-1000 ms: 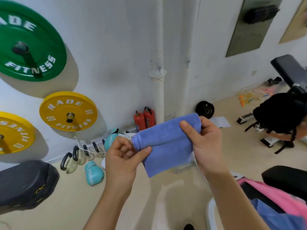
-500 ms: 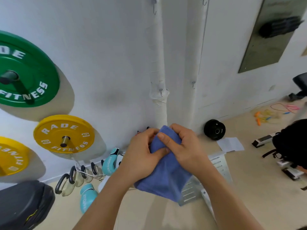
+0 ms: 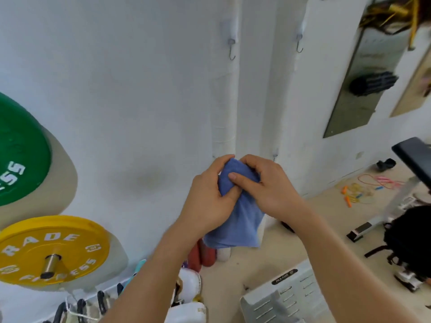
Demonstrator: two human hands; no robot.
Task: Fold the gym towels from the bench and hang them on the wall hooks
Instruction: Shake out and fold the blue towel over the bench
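A folded blue towel (image 3: 240, 220) hangs down from both my hands in front of the white wall. My left hand (image 3: 207, 201) grips its upper left part, thumb over the cloth. My right hand (image 3: 265, 190) pinches the top fold from the right, thumb pressed on the front. Two metal wall hooks, the left hook (image 3: 231, 48) and the right hook (image 3: 299, 43), sit high on the wall above the hands. A third small hook (image 3: 275, 156) shows just right of my right hand.
A green weight plate (image 3: 21, 150) and a yellow plate (image 3: 51, 250) are mounted on the wall at left. Kettlebells (image 3: 81, 308) and boxing gloves (image 3: 189, 290) lie below. A black bench (image 3: 412, 155), skipping ropes (image 3: 363, 190) and a seated person (image 3: 410, 236) are at right.
The view tilted up, bringing the upper hooks into sight. My hands came together from a spread hold, bunching the towel's top, and rose toward the wall.
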